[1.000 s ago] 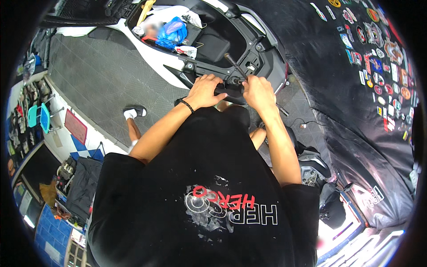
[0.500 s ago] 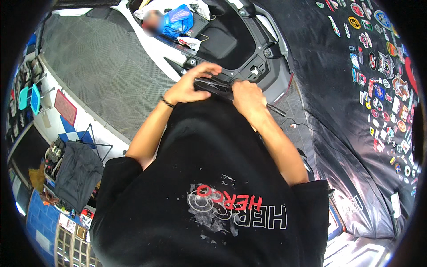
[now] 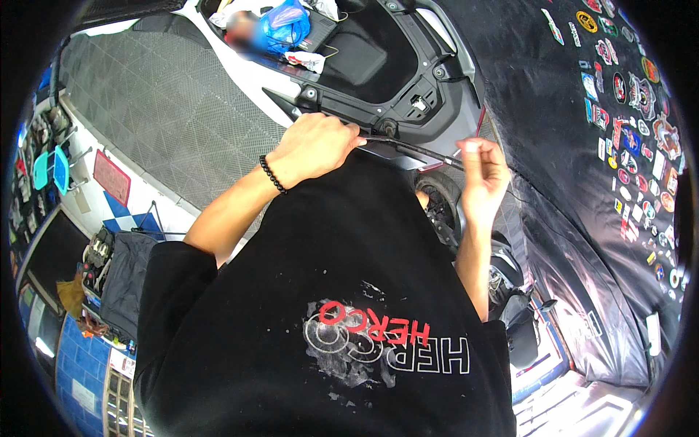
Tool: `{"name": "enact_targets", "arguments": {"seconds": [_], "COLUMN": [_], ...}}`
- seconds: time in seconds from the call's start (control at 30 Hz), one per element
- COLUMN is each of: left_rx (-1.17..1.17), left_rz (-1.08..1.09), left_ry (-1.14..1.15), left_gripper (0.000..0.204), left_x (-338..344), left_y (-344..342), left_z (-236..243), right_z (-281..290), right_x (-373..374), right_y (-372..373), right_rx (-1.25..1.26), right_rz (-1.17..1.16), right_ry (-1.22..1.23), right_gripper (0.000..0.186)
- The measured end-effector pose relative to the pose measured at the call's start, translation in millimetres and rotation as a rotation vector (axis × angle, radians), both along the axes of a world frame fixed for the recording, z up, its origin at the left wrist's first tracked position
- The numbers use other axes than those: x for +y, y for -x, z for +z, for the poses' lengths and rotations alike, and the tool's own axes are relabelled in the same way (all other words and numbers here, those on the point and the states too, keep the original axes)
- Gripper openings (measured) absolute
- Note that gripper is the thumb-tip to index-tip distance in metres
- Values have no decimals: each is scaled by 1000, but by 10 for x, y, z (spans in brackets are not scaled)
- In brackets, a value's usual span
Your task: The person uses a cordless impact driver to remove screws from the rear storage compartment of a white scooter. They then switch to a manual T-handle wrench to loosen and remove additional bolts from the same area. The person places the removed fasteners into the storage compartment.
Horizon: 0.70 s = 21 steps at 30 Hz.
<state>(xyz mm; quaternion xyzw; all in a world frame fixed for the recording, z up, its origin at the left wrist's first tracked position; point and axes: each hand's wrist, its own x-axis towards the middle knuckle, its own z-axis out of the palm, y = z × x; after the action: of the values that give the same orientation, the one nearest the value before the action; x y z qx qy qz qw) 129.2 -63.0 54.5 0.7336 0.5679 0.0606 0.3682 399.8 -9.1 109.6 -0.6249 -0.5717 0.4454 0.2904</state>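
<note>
Between my two hands stretches a thin black strip [image 3: 415, 148], slim and slightly curved; its exact kind I cannot make out. My left hand [image 3: 314, 146], with a beaded bracelet at the wrist, is closed on its left end, back of the hand upward. Thumb and fingers of my right hand [image 3: 483, 178] pinch the other end, further right. Just beyond the strip is the rear of a white and grey scooter [image 3: 455, 109], its under-seat compartment [image 3: 362, 62] exposed. A blue plastic bag [image 3: 285, 28] lies in the compartment beside white packages.
A black sheet [image 3: 539, 95] covered in stickers hangs at the right. Behind my right arm is another motorcycle [image 3: 510, 273], partly hidden. Grey tiled flooring [image 3: 167, 95] spreads to the left, with a dark folding chair [image 3: 131, 280] and turquoise seat [image 3: 51, 171] near the wall.
My right hand has moved right, away from the left, drawing the black strip out straight between them. My left hand has turned and closed on its end.
</note>
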Motion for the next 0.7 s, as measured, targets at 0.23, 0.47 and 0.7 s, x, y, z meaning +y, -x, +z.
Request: {"name": "enact_targets", "arguments": {"seconds": [0.23,0.47,0.7], "left_rx": [112,160,236], "left_rz": [59,99,226], "left_ry": [49,41,-10], "left_gripper": [37,37,40], "left_x": [26,16,-125], "left_y": [-94,-221,-433], "left_z": [29,138,140], "right_z": [-530,-614,-646], "right_x": [-11,100,269], "right_y": [290,176,142], "right_rx": [1142,1179,1183], "right_rz": [-344,-290,-192], "right_ry": [227,293,361], "right_gripper": [54,55,53]}}
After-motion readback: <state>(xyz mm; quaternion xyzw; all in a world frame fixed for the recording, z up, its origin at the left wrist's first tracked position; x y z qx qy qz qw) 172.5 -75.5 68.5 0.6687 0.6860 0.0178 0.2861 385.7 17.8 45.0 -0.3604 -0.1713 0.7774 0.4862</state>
